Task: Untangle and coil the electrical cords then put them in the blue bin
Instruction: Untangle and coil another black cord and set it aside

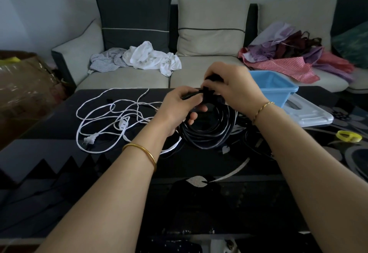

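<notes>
Left hand (180, 103): curled round the top of the black cord coil (207, 133), lifting it upright off the counter (59, 153).
Right hand (229, 85): pinching the coil's black end, probably to wrap it round the loops.
White cord (99, 113): loose and tangled on the counter, left of the coil.
Blue bin (278, 91): just right of the hands, within easy reach; no cord visible in it.

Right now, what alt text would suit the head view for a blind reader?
The left hand grips a coiled black cord over a dark table while the right hand pinches its top. A tangled white cord lies to the left, a blue bin to the right.
</notes>
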